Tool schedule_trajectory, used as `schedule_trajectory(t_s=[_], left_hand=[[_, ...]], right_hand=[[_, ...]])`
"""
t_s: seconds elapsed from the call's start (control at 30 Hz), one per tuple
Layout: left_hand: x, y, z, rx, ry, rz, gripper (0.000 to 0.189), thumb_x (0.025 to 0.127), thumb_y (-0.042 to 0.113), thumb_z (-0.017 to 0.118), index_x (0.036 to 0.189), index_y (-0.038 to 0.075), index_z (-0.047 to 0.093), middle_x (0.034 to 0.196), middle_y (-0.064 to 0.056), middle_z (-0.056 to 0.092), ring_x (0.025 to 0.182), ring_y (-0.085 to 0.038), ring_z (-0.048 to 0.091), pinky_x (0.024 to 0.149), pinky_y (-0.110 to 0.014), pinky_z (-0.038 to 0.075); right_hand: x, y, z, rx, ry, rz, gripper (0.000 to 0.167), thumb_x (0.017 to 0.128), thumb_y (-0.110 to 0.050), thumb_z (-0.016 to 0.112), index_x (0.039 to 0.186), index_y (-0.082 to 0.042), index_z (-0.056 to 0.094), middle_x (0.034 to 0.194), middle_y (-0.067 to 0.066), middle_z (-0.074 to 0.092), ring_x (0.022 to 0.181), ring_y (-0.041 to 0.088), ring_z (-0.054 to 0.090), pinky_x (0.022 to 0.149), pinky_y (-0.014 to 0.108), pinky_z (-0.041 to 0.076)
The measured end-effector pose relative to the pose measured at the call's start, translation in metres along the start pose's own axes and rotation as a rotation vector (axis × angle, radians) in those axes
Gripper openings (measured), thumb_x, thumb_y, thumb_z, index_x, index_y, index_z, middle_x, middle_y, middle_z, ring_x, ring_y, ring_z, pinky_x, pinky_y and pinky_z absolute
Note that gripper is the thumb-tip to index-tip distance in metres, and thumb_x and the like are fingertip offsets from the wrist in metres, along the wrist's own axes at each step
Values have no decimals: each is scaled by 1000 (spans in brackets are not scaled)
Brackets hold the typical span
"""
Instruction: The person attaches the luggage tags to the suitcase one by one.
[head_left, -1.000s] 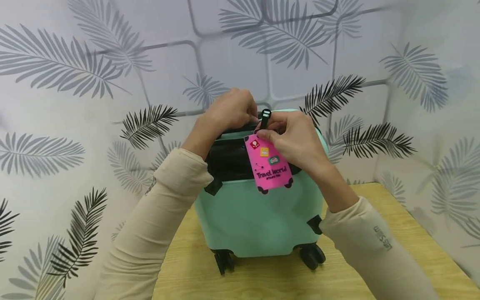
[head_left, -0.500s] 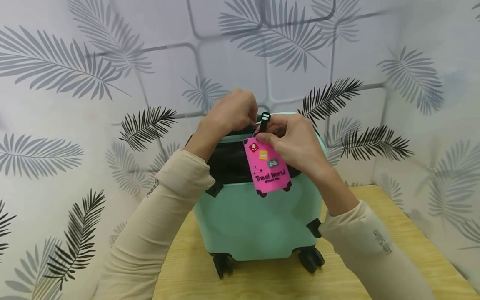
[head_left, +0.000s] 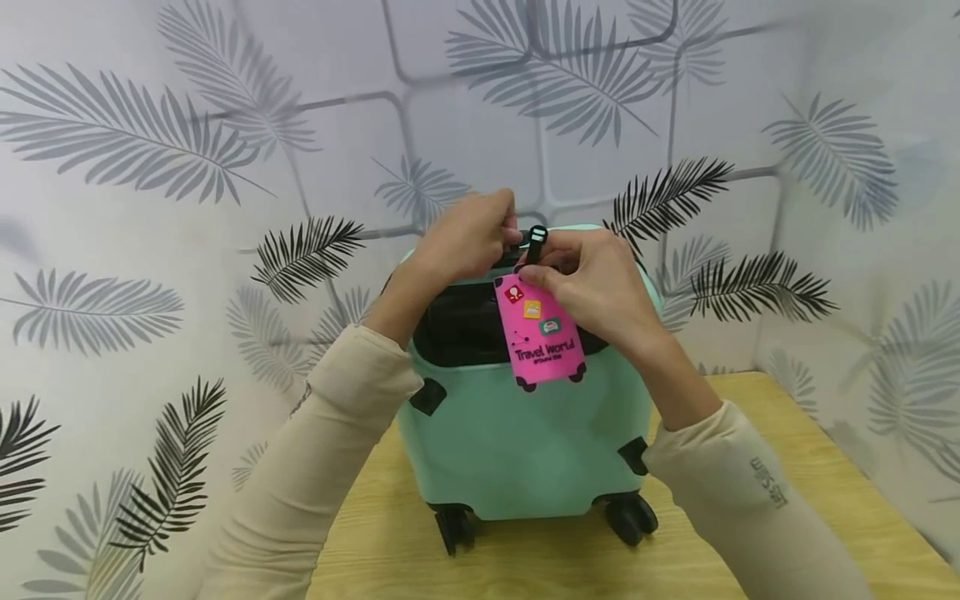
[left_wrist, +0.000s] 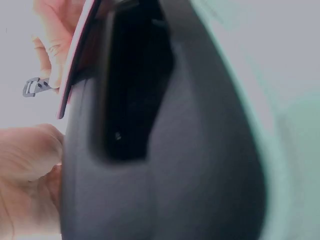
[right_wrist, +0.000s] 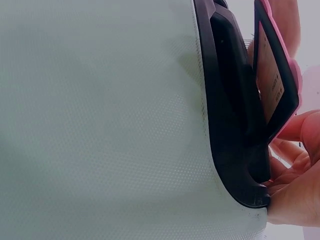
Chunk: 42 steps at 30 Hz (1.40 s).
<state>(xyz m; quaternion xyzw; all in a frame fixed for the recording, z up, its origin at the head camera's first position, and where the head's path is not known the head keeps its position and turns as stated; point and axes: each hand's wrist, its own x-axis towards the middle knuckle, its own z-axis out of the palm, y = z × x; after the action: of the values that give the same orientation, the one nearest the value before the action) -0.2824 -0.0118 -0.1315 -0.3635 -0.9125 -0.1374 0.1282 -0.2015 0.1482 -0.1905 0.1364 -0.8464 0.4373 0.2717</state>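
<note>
A pink luggage tag (head_left: 540, 337) printed "Travel World" hangs in front of the mint-green suitcase (head_left: 525, 442), just below its top. My right hand (head_left: 600, 283) pinches the tag's upper end between thumb and fingers. Above that grip, the black strap's buckle (head_left: 537, 234) points upward. My left hand (head_left: 468, 237) is bent over the suitcase's top, fingers curled beside the black carry handle (left_wrist: 95, 120); I cannot tell what is between its fingertips. In the right wrist view, the tag's back (right_wrist: 270, 75) shows a pale card, leaning close to the handle.
The suitcase stands upright on black wheels (head_left: 630, 518) on a wood-grain table (head_left: 750, 467). Close behind and to the sides are walls with leaf prints (head_left: 480, 108). A dark recess (head_left: 465, 325) and black corner patches (head_left: 428, 397) mark the suitcase's front.
My left hand has turned slightly, its fingers lifting a little at the handle. My right hand keeps its pinch on the luggage tag, nearly still. The head view shifts slightly.
</note>
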Motion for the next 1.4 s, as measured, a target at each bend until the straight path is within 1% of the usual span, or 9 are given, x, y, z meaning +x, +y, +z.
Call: schedule_trajectory(t_s=[0.13,0.27,0.4,0.53,0.77,0.9,1.0,1.17,1.4], left_hand=[[-5,-6,8,-178,74,-48,17,104,19,65,111,4,62,100,-11,69,89,-23,62,77,-34,49],[-6,-13,16,-414,90,-150,24,101,17,70,119,1,71,110,-15,74,99,-24,68,83,-34,54],[-7,-15,20,-537,120,-219,25,100,16,71,118,1,77,121,-13,73,112,-23,66,89,-34,55],[-13,-15,23,-543,159,-225,20,101,18,70,114,4,79,118,-11,75,109,-22,66,84,-32,54],[-19,-13,27,-558,184,-118,12,103,20,68,106,10,74,105,-11,78,91,-19,64,72,-28,45],[-22,-15,27,-575,213,-92,10,102,19,69,105,10,75,101,-10,78,87,-19,65,71,-29,44],[-24,-15,28,-564,244,-68,11,101,17,70,107,10,75,102,-8,78,92,-16,70,74,-26,46],[-27,-14,31,-546,289,-28,10,101,15,70,106,10,77,101,-6,79,89,-14,70,70,-25,43],[-28,-16,29,-513,299,-61,11,101,19,70,106,13,78,104,-4,80,98,-12,70,76,-27,45]], right_hand=[[0,1,0,0,-8,6,5,92,-15,80,89,-12,78,83,4,75,75,17,68,68,35,49],[0,3,0,-10,-15,3,4,93,-16,79,91,-13,79,84,3,76,76,17,68,68,35,49],[0,4,-1,-10,-24,-18,4,94,-17,78,94,-14,80,86,2,76,77,16,69,69,35,51],[-1,5,0,-6,-48,-37,6,96,-18,77,99,-14,80,87,2,75,77,17,68,70,35,51],[-3,5,-3,-41,-28,-59,14,100,-20,72,91,-10,76,81,6,68,75,20,60,67,34,47],[-2,5,-3,-40,-32,-50,18,101,-24,69,91,-10,76,82,7,67,76,20,59,69,35,46],[-1,4,-2,-32,-42,-37,18,102,-26,69,95,-11,77,85,7,68,78,20,60,69,35,46],[-2,3,-3,-27,-39,-32,19,102,-26,69,95,-10,77,85,8,68,77,21,60,68,33,46],[-2,1,-2,-12,-56,-40,17,101,-25,70,100,-10,77,88,8,70,77,21,63,67,29,47]])
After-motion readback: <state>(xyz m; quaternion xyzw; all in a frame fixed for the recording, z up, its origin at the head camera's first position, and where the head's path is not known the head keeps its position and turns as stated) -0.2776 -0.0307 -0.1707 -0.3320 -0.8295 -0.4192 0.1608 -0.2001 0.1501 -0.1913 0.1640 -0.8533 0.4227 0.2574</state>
